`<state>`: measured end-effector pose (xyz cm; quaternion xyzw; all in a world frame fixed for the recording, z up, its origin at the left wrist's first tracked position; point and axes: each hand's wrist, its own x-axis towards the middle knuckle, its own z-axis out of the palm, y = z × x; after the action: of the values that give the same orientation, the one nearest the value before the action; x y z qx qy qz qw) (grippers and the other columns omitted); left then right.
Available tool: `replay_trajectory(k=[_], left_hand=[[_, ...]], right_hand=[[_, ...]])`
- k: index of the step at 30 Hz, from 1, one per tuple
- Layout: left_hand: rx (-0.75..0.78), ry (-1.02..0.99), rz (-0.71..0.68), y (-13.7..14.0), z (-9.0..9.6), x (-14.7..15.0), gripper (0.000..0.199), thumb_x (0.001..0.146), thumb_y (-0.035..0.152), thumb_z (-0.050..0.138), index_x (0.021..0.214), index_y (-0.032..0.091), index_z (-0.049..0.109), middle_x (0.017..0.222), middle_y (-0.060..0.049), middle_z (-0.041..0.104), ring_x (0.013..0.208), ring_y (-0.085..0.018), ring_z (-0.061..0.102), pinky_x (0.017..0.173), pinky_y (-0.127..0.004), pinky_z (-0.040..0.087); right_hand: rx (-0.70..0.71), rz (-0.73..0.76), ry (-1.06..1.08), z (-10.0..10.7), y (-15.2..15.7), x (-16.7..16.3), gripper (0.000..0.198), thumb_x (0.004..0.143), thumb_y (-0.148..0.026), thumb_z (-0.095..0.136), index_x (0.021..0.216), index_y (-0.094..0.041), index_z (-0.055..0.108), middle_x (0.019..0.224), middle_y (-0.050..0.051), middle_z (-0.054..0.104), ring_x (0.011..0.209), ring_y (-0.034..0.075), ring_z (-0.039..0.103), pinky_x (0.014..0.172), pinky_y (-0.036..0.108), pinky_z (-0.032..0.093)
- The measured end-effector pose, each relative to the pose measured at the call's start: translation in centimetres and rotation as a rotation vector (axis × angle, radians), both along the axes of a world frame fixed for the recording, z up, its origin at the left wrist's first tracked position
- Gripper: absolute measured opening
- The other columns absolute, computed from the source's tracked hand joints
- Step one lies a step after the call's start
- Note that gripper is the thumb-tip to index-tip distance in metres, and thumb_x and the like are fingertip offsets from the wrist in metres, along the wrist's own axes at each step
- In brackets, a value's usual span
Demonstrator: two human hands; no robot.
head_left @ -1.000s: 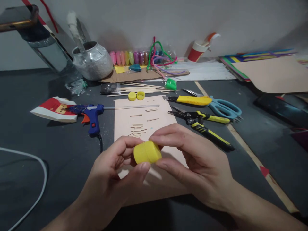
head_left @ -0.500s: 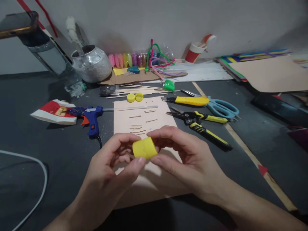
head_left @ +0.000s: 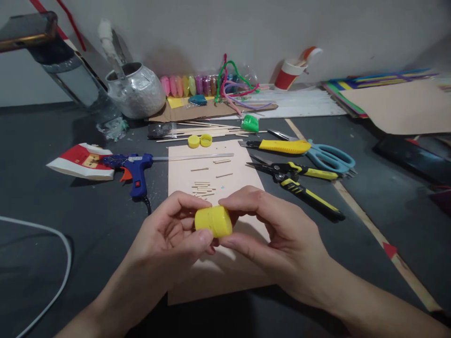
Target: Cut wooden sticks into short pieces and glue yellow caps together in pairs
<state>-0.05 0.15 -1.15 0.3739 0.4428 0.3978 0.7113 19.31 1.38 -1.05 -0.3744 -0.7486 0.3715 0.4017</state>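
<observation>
Between my two hands is a small yellow barrel-shaped piece (head_left: 213, 221) with a seam round its middle, like two bottle caps put mouth to mouth. It lies on its side above the beige sheet (head_left: 243, 277). My left hand (head_left: 172, 234) closes thumb and fingers on its left end. On the right end, my right hand (head_left: 275, 230) grips with thumb below and index finger above. Beyond the hands, several short cut sticks (head_left: 203, 188) lie on the sheet, with two loose yellow bottle caps (head_left: 193, 141) at its far edge.
To the left, a blue glue gun (head_left: 136, 171) rests on a red-and-white carton piece (head_left: 82, 162). A yellow cutter knife (head_left: 285, 146), blue scissors (head_left: 329, 157) and black-and-yellow pliers (head_left: 299, 183) lie right. A silver pot (head_left: 137, 91) and paper cup (head_left: 289, 75) stand behind.
The yellow piece has turned slightly in my fingers, so its right end tilts down more. Both hands still hold it. The whole view has shifted a little.
</observation>
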Motion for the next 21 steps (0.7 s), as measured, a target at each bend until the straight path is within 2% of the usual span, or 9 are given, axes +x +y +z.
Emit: replay_trajectory(k=[5, 9, 13, 16, 19, 21], left_hand=[[-0.042, -0.034, -0.003, 0.2, 0.1, -0.1, 0.028, 0.079, 0.033, 0.077, 0.103, 0.022, 0.069, 0.092, -0.005, 0.074, 0.074, -0.016, 0.068, 0.068, -0.025, 0.055], [-0.082, -0.054, -0.028, 0.3, -0.2, -0.2, 0.033, 0.077, 0.032, 0.080, 0.106, 0.020, 0.070, 0.084, -0.005, 0.074, 0.068, -0.015, 0.067, 0.069, -0.024, 0.054], [-0.087, -0.082, -0.013, 0.2, -0.3, -0.2, 0.027, 0.078, 0.028, 0.080, 0.103, 0.023, 0.072, 0.082, -0.001, 0.074, 0.069, -0.011, 0.067, 0.070, -0.018, 0.054], [-0.042, -0.050, 0.021, 0.0, 0.1, 0.0, 0.024, 0.079, 0.023, 0.081, 0.101, 0.028, 0.073, 0.085, 0.002, 0.075, 0.077, -0.009, 0.070, 0.076, -0.014, 0.053], [0.053, 0.065, 0.013, -0.3, 0.7, 0.1, 0.025, 0.081, 0.023, 0.079, 0.103, 0.032, 0.072, 0.097, 0.005, 0.076, 0.092, -0.009, 0.071, 0.084, -0.012, 0.052], [0.143, 0.149, 0.004, -0.6, 0.8, -0.1, 0.025, 0.083, 0.024, 0.077, 0.105, 0.035, 0.071, 0.101, 0.007, 0.076, 0.095, -0.008, 0.070, 0.084, -0.009, 0.051]], right_hand=[[0.005, 0.004, 0.048, 0.0, 0.0, 0.0, 0.022, 0.087, -0.031, 0.074, 0.106, -0.024, 0.065, 0.096, 0.001, 0.071, 0.086, 0.017, 0.066, 0.078, 0.029, 0.052], [0.039, 0.004, 0.058, 0.0, 0.0, 0.0, 0.025, 0.085, -0.025, 0.076, 0.107, -0.024, 0.064, 0.097, 0.001, 0.070, 0.088, 0.017, 0.066, 0.079, 0.028, 0.052], [0.111, 0.014, 0.006, -0.2, 0.0, 0.2, 0.032, 0.086, -0.024, 0.075, 0.114, -0.022, 0.060, 0.101, 0.000, 0.068, 0.090, 0.014, 0.064, 0.082, 0.024, 0.050], [0.148, 0.018, -0.060, -0.3, 0.0, 0.4, 0.041, 0.088, -0.027, 0.074, 0.123, -0.021, 0.055, 0.107, 0.001, 0.066, 0.094, 0.013, 0.062, 0.086, 0.022, 0.049], [0.169, 0.048, -0.067, -0.2, 0.0, 0.4, 0.032, 0.090, -0.027, 0.072, 0.117, -0.018, 0.058, 0.106, 0.002, 0.066, 0.097, 0.012, 0.062, 0.088, 0.022, 0.048], [0.193, 0.059, -0.050, -0.1, 0.1, 0.4, 0.029, 0.091, -0.025, 0.071, 0.116, -0.016, 0.060, 0.105, 0.003, 0.066, 0.097, 0.012, 0.062, 0.089, 0.021, 0.048]])
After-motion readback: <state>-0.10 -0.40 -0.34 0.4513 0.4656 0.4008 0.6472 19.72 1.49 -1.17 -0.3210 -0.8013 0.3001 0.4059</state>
